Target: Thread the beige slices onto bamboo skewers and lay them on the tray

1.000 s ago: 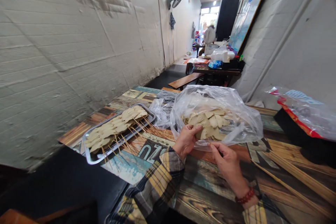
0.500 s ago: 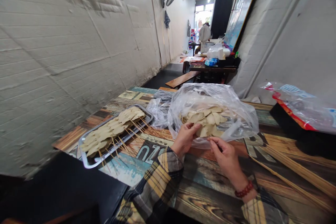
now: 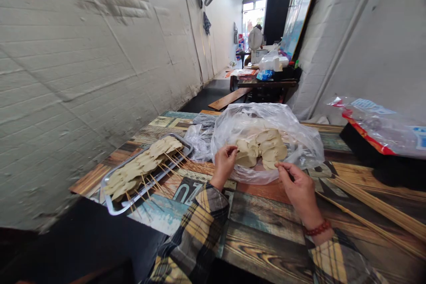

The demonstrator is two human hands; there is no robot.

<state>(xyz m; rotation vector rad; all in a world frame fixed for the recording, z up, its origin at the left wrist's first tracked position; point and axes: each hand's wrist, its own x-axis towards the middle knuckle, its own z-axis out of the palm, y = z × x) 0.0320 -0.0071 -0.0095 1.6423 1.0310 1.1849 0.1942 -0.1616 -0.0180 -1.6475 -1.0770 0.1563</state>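
Thin, flat beige slices (image 3: 246,154) lie in an open clear plastic bag (image 3: 304,142) on the table. My left hand (image 3: 225,164) is closed in a pinch at the left edge of these slices. My right hand (image 3: 297,188), a red bead bracelet at its wrist, pinches the lower end of a column of overlapping slices (image 3: 271,146). They look strung on a skewer, though its stick is hidden by fingers and slices. Left of the bag, a metal tray (image 3: 128,206) carries stacked skewered slices (image 3: 143,168), their sticks pointing toward me over its rim.
Bare bamboo skewers (image 3: 376,199) lie at the right. Behind them stands a black container (image 3: 359,146) with red-edged plastic packaging (image 3: 392,128). A small crumpled plastic bag (image 3: 199,142) sits beside the tray. Farther back are a bench (image 3: 229,98), a cluttered table and a person partly hidden.
My hands have moved apart, the right one to the right and slightly up. The column of slices at my right hand now shows separately from the slices on the left.
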